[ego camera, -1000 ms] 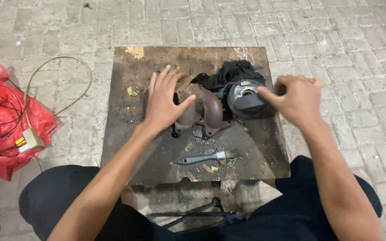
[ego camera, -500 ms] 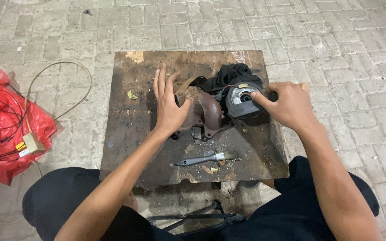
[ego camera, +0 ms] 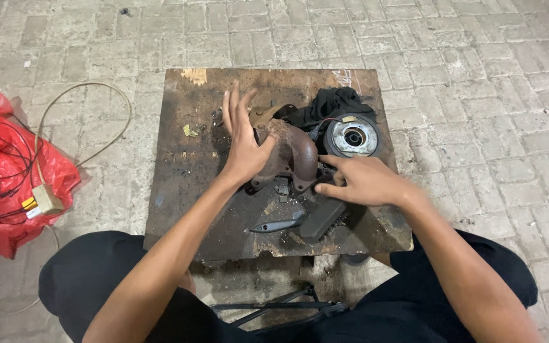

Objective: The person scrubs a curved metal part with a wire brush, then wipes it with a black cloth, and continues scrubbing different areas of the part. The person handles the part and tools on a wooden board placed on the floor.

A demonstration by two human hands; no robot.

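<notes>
On the dark wooden board (ego camera: 185,184), centre: 1 rusty curved metal casting (ego camera: 290,152). My left hand (ego camera: 243,143) lies flat against its left side, fingers spread and open, gripping nothing. My right hand (ego camera: 360,181) rests just below and right of it, fingers loosely extended, closed on nothing, touching the casting's lower edge. Behind: 1 round grinder head (ego camera: 352,136) on black cloth (ego camera: 335,105). In front: 1 small grey hand tool (ego camera: 277,224), 1 black block (ego camera: 322,220). On the paving, left: 1 red bag (ego camera: 7,171).
</notes>
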